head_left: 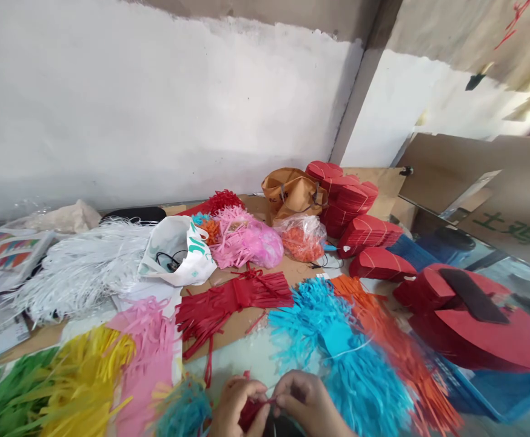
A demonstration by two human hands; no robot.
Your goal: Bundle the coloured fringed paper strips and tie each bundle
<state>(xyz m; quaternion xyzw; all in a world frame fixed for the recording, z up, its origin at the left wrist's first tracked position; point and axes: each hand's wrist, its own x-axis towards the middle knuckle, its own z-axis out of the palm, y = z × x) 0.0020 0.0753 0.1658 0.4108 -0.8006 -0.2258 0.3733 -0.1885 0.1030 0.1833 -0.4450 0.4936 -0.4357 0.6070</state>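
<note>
My left hand (pixel 240 403) is closed around a small red paper piece (pixel 249 414) at the bottom centre. My right hand (pixel 299 397) pinches a thin twisted red end of the same paper, close beside the left fingers. Just beyond my hands lies a bundle of dark red fringed paper (pixel 233 297). To the right spreads a bright blue fringed bundle (pixel 338 340), with an orange one (pixel 387 334) past it. A teal and yellow tassel clump (pixel 185 409) sits left of my left hand. The lower part of the held paper is cut off by the frame.
Pink (pixel 147 352), yellow (pixel 83 376) and green fringes (pixel 14 394) lie at left, white strips (pixel 87 267) behind. A white bag (pixel 178 252), brown bag (pixel 292 194) and stacked red paper shapes (pixel 349 197) stand at the back. A blue crate (pixel 510 391) is at right.
</note>
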